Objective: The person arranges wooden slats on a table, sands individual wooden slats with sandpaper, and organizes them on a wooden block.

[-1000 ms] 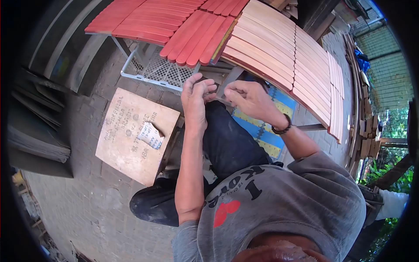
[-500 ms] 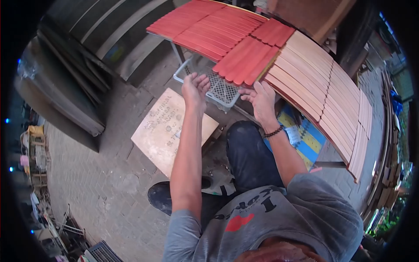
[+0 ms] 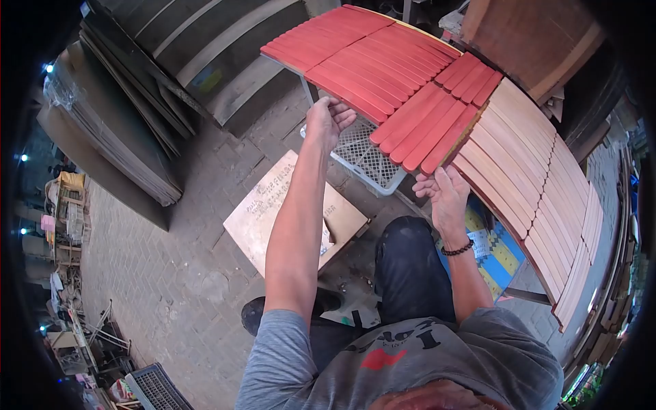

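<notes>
We hold our left hand [image 3: 329, 123] near the red slats [image 3: 383, 65] and our right hand [image 3: 444, 198] near both these and the pale slats [image 3: 514, 160].

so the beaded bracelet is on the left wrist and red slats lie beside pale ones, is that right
No: the head view shows the beaded bracelet on the right wrist; red slats do lie beside pale ones.

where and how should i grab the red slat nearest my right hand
The red slat is probably best pinched at its rounded near end, from above and below, coming from your side: it lies flat, and that end faces you and seems to overhang. Its left side lies close against the next red slat, leaving little room.
</notes>
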Demonstrator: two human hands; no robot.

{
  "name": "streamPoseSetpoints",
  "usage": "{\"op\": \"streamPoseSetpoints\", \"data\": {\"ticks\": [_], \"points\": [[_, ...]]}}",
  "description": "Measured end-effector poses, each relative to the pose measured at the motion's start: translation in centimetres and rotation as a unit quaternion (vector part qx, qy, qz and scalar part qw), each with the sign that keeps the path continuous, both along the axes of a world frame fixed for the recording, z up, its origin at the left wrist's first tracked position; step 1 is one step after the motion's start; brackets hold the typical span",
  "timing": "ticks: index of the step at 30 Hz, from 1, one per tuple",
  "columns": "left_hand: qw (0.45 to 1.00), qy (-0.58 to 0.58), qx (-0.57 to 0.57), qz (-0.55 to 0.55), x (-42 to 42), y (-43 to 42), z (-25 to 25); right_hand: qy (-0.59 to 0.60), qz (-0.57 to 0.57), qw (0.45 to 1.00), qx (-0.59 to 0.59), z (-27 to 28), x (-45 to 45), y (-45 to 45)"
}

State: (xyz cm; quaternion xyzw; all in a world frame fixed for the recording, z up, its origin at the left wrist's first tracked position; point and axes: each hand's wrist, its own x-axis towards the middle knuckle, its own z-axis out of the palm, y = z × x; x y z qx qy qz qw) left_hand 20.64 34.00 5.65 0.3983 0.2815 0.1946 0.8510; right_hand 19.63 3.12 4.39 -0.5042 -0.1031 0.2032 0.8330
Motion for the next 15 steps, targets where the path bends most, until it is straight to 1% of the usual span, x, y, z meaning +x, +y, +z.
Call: {"op": "streamPoseSetpoints", "data": {"ticks": [2, 3, 5, 8, 12, 14, 15], "points": [[0.999, -0.015, 0.017, -0.029, -0.3, -0.2, 0.6, -0.001, 0.003, 1.0, 0.014, -0.2, 0.1, 0.1], [0.999, -0.013, 0.016, -0.027, -0.3, -0.3, 0.8, -0.005, 0.0, 1.0, 0.014, 0.0, 0.1, 0.1], [0.997, -0.064, -0.024, -0.033, -0.3, -0.6, 1.4, -0.008, -0.003, 1.0, 0.015, 0.1, 0.0, 0.0], [0.997, -0.053, 0.002, -0.047, -0.6, -0.8, 2.2, -0.021, -0.007, 1.0, -0.003, 0.3, 0.0, 0.1], [0.998, -0.018, 0.007, -0.059, 0.2, -0.2, 1.5, -0.009, -0.029, 0.999, -0.026, 0.4, -0.5, 0.6], [1.0, -0.007, 0.01, 0.01, 1.4, -0.5, 1.7, 0.005, -0.037, 0.999, -0.004, 0.6, -0.6, 1.0], [0.997, -0.044, 0.05, -0.029, 1.2, -0.4, 1.4, -0.002, -0.062, 0.998, -0.007, 0.7, -0.5, 1.0]]}}
